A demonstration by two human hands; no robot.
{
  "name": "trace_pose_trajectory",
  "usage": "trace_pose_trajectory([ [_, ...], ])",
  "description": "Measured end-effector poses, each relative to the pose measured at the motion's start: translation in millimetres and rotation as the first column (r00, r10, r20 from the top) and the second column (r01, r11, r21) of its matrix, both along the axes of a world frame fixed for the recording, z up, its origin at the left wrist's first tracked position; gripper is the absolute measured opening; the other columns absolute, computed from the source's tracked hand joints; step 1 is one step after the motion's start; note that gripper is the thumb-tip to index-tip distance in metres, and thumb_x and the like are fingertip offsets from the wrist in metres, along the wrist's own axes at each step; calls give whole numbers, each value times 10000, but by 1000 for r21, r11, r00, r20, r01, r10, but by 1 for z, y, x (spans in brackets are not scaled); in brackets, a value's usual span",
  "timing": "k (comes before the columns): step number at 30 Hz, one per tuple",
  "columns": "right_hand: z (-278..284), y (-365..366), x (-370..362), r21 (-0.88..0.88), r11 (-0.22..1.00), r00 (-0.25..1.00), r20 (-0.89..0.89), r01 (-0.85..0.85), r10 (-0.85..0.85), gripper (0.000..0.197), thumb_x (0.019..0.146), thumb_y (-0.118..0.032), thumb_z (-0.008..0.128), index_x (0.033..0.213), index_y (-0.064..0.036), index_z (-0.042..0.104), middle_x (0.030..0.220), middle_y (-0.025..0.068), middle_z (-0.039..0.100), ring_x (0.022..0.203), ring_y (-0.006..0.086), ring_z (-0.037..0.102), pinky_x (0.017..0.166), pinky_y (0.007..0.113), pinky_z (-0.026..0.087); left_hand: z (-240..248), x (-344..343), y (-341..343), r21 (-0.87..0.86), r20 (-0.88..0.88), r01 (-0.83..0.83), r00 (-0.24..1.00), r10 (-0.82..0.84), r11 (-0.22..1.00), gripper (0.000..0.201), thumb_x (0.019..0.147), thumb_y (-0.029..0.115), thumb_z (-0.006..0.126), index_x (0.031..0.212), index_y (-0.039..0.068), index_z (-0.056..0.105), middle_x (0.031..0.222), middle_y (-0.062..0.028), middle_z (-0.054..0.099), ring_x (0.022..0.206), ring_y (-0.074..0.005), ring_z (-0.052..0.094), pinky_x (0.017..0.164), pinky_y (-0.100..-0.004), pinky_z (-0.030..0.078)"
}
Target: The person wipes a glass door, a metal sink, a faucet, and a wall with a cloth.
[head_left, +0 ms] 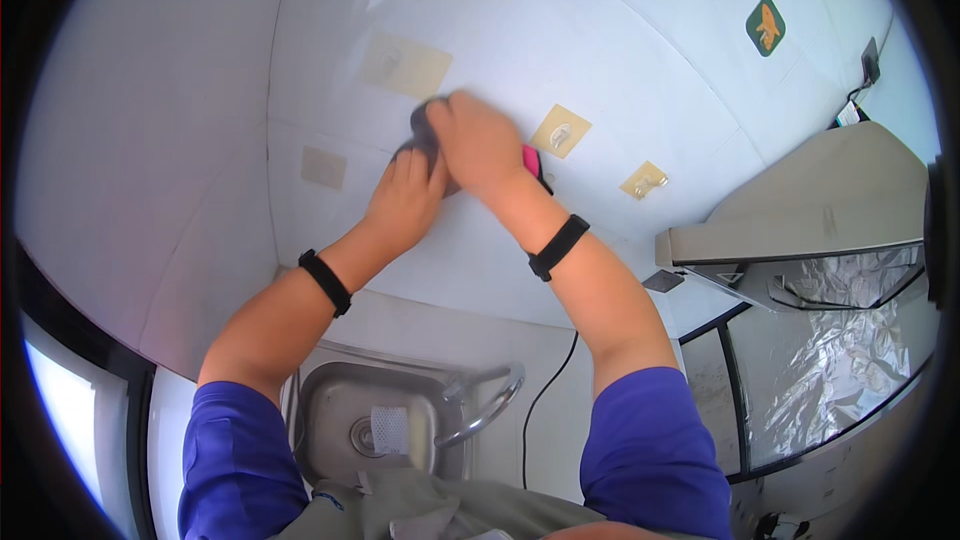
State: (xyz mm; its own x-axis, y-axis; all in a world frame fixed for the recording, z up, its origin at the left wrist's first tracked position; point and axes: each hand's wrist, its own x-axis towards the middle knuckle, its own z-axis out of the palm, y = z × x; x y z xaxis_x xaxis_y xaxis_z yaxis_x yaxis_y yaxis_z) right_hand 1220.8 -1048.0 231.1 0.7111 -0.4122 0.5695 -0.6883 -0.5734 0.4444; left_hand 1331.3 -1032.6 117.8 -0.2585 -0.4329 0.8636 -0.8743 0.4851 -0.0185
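High against the white wall (620,70), both my hands close on a dark grey, soft-edged thing (425,122) whose kind I cannot make out. My right hand (482,145) lies over its upper part, fingers curled and somewhat blurred. Just below and to the left, my left hand (405,202) grips its lower part with bent fingers. A pink piece with a black edge (533,160) shows beside my right wrist; whether it belongs to the grey thing is hidden. A yellowish adhesive hook (562,131) is on the wall right of my right hand.
Other adhesive patches, a hook (643,180) and a square pad (324,168), are on the wall. Below my arms stand a steel sink (325,405) and a curved faucet (485,415). A range hood (800,200) juts out at right, near a foil-covered panel (840,370).
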Motion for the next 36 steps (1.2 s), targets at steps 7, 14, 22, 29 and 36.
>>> trace_pose_trajectory([
  [7,96,4,-55,-200,965,900,429,170,-70,220,853,-130,516,1072,-110,524,975,111,624,879,327,617,705,425,495,72,5,11,-102,-117,72,990,-84,992,592,686,-5,564,1263,-59,443,963,-210,469,894,-358,490,751,-415,473],
  [14,81,3,-19,-277,946,968,226,168,-106,201,793,-97,567,971,-55,485,897,161,554,723,349,600,627,427,505,95,-34,7,-55,-251,83,963,-94,995,432,716,40,564,1135,-50,506,1000,-199,490,938,-350,488,779,-405,450],
  [22,61,-2,-48,-173,979,932,361,109,-40,198,840,-97,500,1036,-85,518,974,137,573,870,345,592,717,455,488,61,-20,9,-146,-188,122,971,-148,982,601,655,6,595,1230,-74,440,1067,-257,455,988,-414,472,877,-455,430],
  [29,103,-25,-18,-497,864,955,288,84,73,141,815,-99,528,951,-65,511,865,127,554,718,323,596,602,415,502,99,-35,3,-118,-251,134,955,-160,984,564,655,10,608,1197,-55,464,1054,-218,477,943,-373,484,813,-429,456],
  [36,1,-13,10,-43,997,997,-45,-68,66,156,791,-128,537,941,-89,549,872,125,526,752,266,595,586,393,500,-11,-23,-2,-45,-220,55,973,-64,997,528,634,15,615,1139,-62,482,1040,-238,459,913,-400,474,797,-449,448],
])
